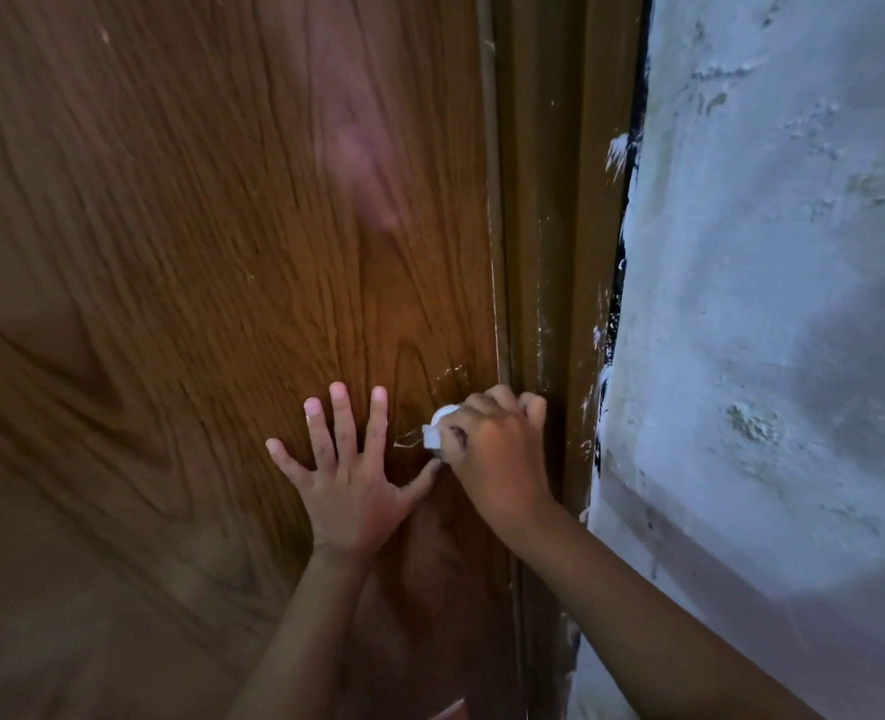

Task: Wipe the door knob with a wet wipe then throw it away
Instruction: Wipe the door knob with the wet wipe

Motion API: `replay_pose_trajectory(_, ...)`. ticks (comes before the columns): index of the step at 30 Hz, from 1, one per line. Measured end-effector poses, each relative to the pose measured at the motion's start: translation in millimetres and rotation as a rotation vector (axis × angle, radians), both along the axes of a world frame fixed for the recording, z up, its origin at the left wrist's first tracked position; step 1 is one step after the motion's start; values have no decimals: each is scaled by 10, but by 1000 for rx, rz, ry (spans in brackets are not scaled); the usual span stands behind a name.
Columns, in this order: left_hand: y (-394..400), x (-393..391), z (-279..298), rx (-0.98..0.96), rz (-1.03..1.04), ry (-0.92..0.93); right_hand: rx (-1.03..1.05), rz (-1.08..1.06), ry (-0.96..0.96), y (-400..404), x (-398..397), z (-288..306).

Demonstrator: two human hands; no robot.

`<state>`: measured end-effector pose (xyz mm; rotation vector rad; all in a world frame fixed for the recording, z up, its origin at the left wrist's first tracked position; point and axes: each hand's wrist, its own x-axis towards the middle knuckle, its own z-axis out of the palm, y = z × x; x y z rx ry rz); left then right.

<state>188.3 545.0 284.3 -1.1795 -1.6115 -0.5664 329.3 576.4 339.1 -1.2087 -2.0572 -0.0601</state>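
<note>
My right hand (497, 449) is closed around the door knob, pressing a white wet wipe (436, 431) onto it. The knob itself is hidden under the wipe and my fingers. Only a small bunched part of the wipe shows at the left of my fist. My left hand (349, 465) lies flat on the brown wood-grain door (196, 278) just left of the knob, fingers spread, thumb reaching toward the wipe.
The dark brown door frame (554, 226) runs vertically right of the knob. Beyond it stands a rough whitish plastered wall (767, 304) with paint smears along its edge. No bin is in view.
</note>
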Motion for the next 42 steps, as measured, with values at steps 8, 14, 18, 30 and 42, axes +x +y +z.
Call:
replay_pose_trajectory(8, 49, -47, -29, 44, 14, 96, 58, 23, -152, -19, -120, -68)
replay_pose_trajectory(14, 85, -62, -62, 91, 16, 123, 63, -46, 43, 52, 29, 105)
replay_pose_trajectory(18, 90, -68, -75, 88, 25, 133, 78, -35, 24, 58, 8, 105)
replay_pose_trajectory(30, 74, -79, -66, 88, 26, 148, -268, 170, 258, 143, 259, 204)
replay_pose_trajectory(42, 16, -1, 568, -187, -110, 326, -386, 189, 476, 147, 460, 36)
